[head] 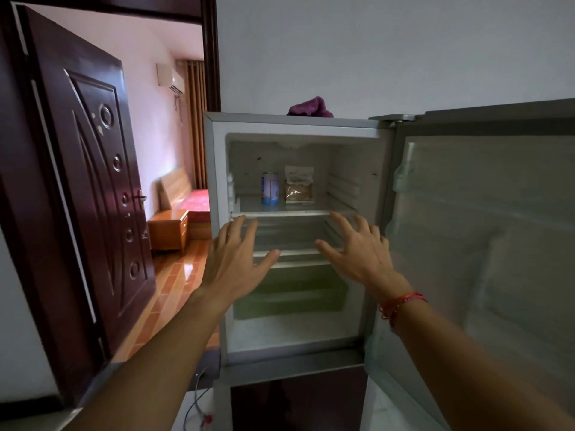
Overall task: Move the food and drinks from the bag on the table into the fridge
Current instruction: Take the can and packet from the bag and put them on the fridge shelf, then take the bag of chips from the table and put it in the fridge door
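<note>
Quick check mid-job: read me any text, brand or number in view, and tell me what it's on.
No text in this view can be read.
can, top shelf of the fridge: blue and white label, print too blurred to read.
packet, right of the can: greenish print on its white top, too small to read.
fridge walls and open door: no lettering or numbers visible.

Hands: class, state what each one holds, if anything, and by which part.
Nothing: the left hand and right hand are both open, fingers spread, before the fridge.
</note>
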Demonstrator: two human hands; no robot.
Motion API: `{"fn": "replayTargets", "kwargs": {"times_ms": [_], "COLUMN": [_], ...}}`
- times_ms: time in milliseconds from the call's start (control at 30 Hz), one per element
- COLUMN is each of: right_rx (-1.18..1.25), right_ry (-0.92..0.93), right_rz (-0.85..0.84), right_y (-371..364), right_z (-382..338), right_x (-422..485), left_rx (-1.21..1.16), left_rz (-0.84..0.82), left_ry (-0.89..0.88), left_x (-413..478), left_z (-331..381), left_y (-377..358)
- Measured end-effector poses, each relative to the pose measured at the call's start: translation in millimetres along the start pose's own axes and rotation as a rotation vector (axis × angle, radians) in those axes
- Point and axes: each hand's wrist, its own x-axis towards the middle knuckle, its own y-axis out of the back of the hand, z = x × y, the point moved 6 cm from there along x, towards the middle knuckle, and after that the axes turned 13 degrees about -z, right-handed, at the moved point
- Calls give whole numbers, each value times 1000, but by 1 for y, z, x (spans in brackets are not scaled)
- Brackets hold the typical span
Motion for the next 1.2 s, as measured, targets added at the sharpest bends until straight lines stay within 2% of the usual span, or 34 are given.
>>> {"fn": "replayTargets", "kwargs": {"times_ms": [367,867,1200], "right_rx": [-50,-73,-107], "right_ry": [-5,8,-119], "right_rz": [33,45,55], "right_y": [23,44,63], "right_z": [15,41,94], "right_x": [-102,-163,-217], "left_rx": [40,34,-62], "left_rz": [14,-15,-51], "left_ry": [-38,-33,-179], "left_x": [-81,-121,-124], "left_z": [44,101,167], "left_y": [33,46,24]}}
